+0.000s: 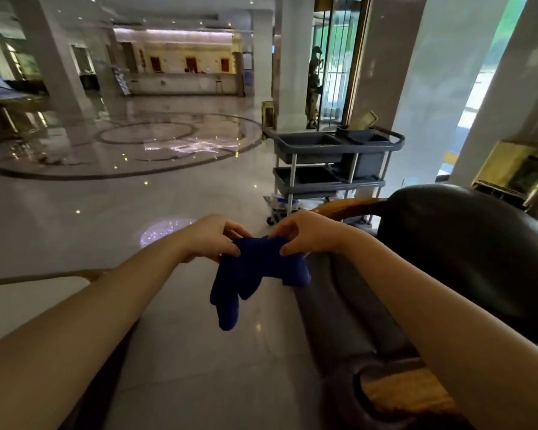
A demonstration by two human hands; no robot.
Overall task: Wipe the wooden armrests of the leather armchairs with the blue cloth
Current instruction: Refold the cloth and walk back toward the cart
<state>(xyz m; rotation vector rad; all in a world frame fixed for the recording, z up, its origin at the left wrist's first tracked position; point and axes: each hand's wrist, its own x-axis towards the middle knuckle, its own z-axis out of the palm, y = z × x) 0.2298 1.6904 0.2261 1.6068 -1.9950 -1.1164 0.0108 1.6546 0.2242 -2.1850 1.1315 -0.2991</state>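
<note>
Between the two raised hands, the blue cloth (258,271) is hanging in mid-air, its loose ends drooping below the grip. The person's left hand (210,238) is pinching its upper left edge and the right hand (305,232) is pinching its upper right edge. Right of the grip, the leather armchair (466,252) is showing its wooden armrest (351,207); beyond it, a grey service cart (333,162) is standing.

Cloth (255,274): soft matt blue fabric. Armchair (466,259): dark leather, smooth, slight sheen. Armrest (351,207): polished wood, glossy. Floor (137,197): stone-look, hi-gloss, reflective. Cart (330,156): grey matt plastic trays w/ metal posts.
</note>
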